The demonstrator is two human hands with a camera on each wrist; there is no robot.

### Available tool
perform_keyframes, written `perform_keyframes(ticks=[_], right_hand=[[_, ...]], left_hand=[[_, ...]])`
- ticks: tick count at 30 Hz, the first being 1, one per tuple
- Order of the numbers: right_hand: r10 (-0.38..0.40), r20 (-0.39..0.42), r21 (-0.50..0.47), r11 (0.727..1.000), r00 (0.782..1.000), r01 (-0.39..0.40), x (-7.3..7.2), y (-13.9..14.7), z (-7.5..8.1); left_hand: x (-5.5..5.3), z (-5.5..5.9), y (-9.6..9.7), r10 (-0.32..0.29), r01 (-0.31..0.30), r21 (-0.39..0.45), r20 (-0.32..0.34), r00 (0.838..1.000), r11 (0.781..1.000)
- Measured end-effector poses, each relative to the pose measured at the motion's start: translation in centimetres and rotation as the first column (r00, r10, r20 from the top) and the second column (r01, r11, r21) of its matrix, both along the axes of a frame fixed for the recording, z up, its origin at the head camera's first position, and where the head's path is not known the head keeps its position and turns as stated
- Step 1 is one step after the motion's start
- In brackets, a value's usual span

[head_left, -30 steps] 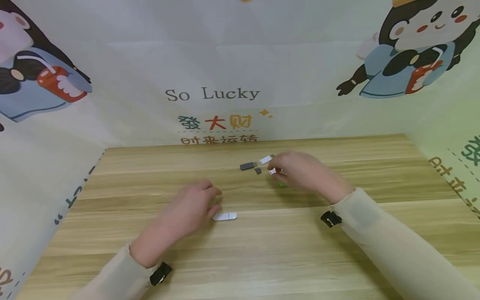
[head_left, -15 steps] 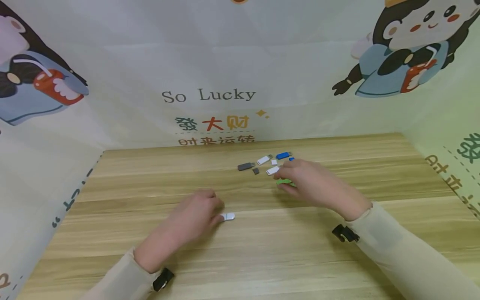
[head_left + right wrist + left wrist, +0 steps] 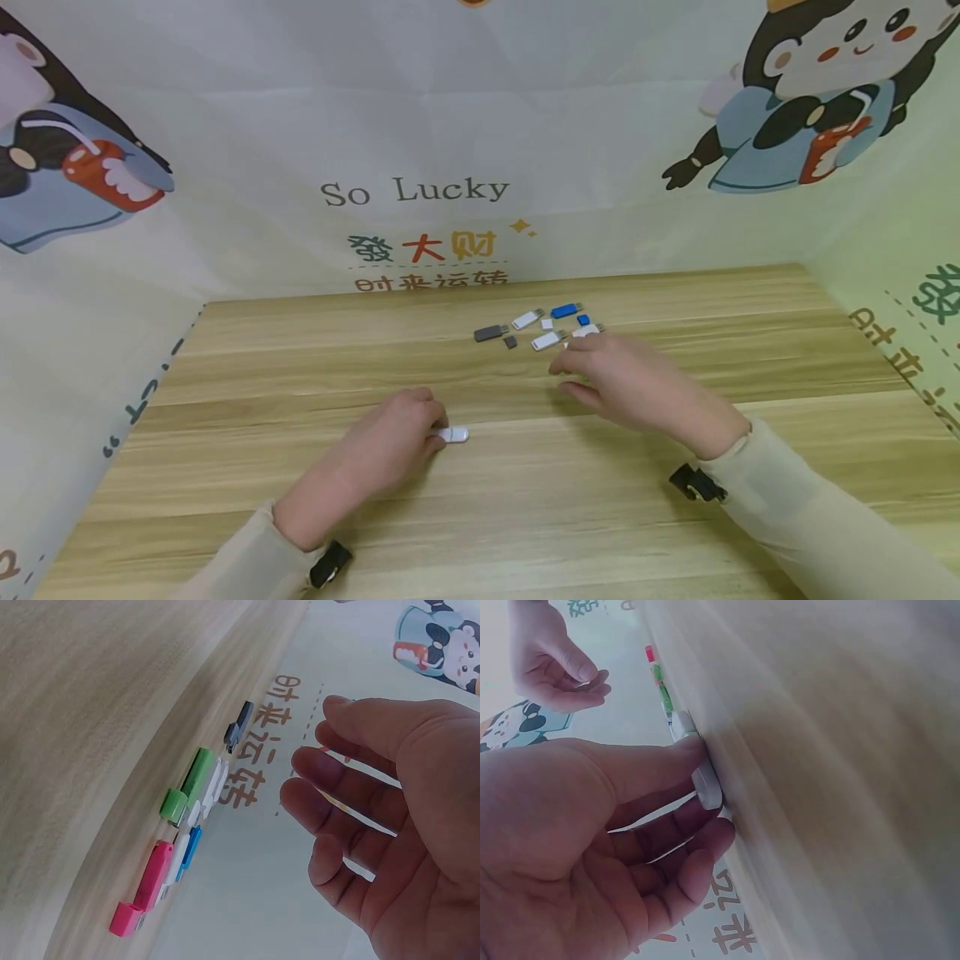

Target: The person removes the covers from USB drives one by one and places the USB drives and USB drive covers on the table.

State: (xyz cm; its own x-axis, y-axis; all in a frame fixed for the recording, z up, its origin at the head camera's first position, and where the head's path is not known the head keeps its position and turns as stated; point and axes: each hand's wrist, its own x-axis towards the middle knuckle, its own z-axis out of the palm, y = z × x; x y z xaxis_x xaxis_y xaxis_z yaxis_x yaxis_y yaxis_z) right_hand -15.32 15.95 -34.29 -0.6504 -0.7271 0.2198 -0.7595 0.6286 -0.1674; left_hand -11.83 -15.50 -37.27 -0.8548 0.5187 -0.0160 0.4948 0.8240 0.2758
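Observation:
My left hand (image 3: 390,437) pinches one end of a capped white USB stick (image 3: 456,434) between thumb and fingers, low at the tabletop. In the left wrist view the thumb lies along this white stick (image 3: 707,784). My right hand (image 3: 637,383) hovers over the table with loosely bent fingers and nothing in them. Just beyond it lie several uncapped USB sticks: a blue one (image 3: 565,311), a dark grey one (image 3: 490,333) and white ones (image 3: 548,340). The right wrist view also shows a green stick (image 3: 196,774) and a pink stick (image 3: 154,874), hidden in the head view.
Small loose caps lie beside the sticks: blue (image 3: 583,320), dark grey (image 3: 511,342), white (image 3: 547,324), green (image 3: 173,804) and pink (image 3: 125,919). A printed white sheet (image 3: 450,125) stands along the back and sides of the wooden table (image 3: 525,517).
My left hand has taken hold of the white USB stick's end. My right hand has drawn back from the loose sticks, rightward and toward me, uncovering the blue stick and more pieces.

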Motion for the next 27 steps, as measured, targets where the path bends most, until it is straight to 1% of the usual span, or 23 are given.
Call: perform_keyframes(ticks=[6,10,15,21,27], right_hand=[[-0.01,0.005,0.006,1.0,1.0,0.01,0.1,-0.1,-0.1],[-0.014,0.02,0.016,1.0,1.0,0.013,0.2,-0.3,-0.1],[-0.015,0.014,0.026,1.0,1.0,0.014,0.3,-0.7,0.1],[-0.016,0.009,0.018,1.0,1.0,0.016,0.3,-1.3,0.3],[-0.025,0.008,0.018,1.0,1.0,0.025,0.1,-1.8,0.3]], left_hand=[[0.1,0.1,0.0,0.003,-0.004,0.028,0.021,1.0,1.0],[0.0,0.2,0.1,-0.005,0.004,0.045,0.023,1.0,0.999],[-0.2,0.3,0.3,0.007,-0.008,0.05,0.023,1.0,0.999],[-0.7,0.6,0.8,-0.011,0.012,0.092,-0.015,1.0,0.996],[-1.5,1.0,1.6,-0.027,0.034,0.122,-0.056,0.998,0.992]])
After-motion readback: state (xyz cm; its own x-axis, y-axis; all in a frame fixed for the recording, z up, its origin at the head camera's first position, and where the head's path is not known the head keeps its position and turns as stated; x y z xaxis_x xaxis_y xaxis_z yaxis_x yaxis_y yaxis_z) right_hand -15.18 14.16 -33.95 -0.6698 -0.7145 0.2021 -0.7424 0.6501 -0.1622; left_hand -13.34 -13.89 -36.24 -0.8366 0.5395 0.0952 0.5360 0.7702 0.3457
